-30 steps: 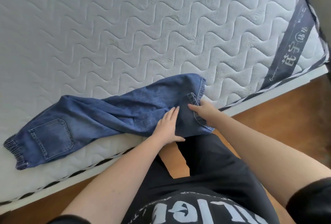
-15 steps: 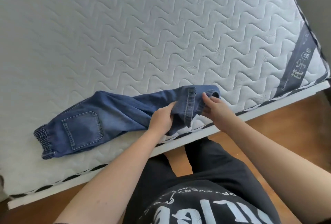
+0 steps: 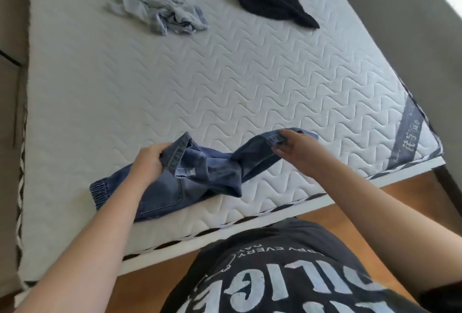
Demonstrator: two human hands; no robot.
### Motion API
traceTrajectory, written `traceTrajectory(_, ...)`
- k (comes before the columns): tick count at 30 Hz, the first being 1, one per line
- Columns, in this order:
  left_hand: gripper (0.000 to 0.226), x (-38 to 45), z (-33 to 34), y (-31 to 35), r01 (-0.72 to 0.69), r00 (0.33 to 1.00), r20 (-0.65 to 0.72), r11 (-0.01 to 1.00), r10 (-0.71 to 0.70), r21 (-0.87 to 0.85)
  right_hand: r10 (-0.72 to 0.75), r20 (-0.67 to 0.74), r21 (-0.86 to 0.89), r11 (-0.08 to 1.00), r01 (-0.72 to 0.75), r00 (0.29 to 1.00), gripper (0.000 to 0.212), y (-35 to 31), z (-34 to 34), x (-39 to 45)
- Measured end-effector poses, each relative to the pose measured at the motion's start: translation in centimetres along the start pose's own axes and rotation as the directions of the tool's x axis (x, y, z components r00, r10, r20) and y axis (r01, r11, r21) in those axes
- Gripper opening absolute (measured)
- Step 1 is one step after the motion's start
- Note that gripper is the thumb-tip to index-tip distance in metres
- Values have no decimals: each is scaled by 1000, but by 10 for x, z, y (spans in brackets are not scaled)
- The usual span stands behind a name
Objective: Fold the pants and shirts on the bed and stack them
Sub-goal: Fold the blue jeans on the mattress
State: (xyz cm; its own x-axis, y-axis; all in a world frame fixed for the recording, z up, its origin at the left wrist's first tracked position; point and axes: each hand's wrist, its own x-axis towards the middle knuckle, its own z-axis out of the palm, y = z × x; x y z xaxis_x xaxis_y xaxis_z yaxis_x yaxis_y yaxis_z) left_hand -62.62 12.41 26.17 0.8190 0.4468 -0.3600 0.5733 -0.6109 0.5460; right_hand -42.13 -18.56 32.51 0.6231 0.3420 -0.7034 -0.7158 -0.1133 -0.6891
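Note:
Blue jeans lie crumpled near the front edge of the white quilted mattress. My left hand grips one side of the waistband and my right hand grips the other, holding the waist spread and lifted a little above the bed. The elastic leg cuff rests on the mattress to the left. At the far side lie a crumpled light blue garment and a black garment.
A wooden floor shows beyond the mattress's front edge. A grey wall runs along the right side of the bed, and a grey labelled band crosses the mattress's front right corner.
My hands have moved apart along the waistband, spreading and lifting it. The camera has tilted up, bringing the two far garments into view.

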Motion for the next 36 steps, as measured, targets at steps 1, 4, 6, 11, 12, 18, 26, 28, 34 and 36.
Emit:
traceTrajectory(1,60,0,-8,0,5,1000,15,1000,-5,0,18,4,6,1000,-18,1000,13,-3,13,-5)
traceTrajectory(4,73,9,-24,13,-65,998,7,998,65,-2,71,53,95,993,-76,996,12,-8,49,-16)
traceTrajectory(6,70,14,-25,42,-151,989,-1,988,151,-36,77,109,169,981,-94,991,18,-13,68,-23)
traceTrajectory(11,79,19,-5,130,-378,902,121,893,415,-245,-26,163,121,993,6,986,11,-32,94,-40)
traceTrajectory(12,69,22,-2,142,-388,896,101,872,433,-299,-58,189,105,994,38,980,11,-37,95,-43)
traceTrajectory(18,26,43,-13,189,-490,850,19,804,526,-337,-258,74,-49,964,262,963,17,-70,56,-59)
traceTrajectory(26,16,54,-27,257,-525,786,150,775,600,-352,-653,-106,-762,538,360,750,89,-43,-22,-48)
traceTrajectory(28,27,52,-27,271,-574,740,183,750,647,-328,-631,-107,-837,475,273,769,111,-40,-35,-39)
traceTrajectory(34,27,50,-27,295,-618,665,278,720,693,-316,-543,132,-908,269,321,829,108,-45,-63,-27)
traceTrajectory(36,11,53,-24,299,-602,657,297,719,693,-348,-544,152,-868,326,374,826,94,-42,-63,-23)
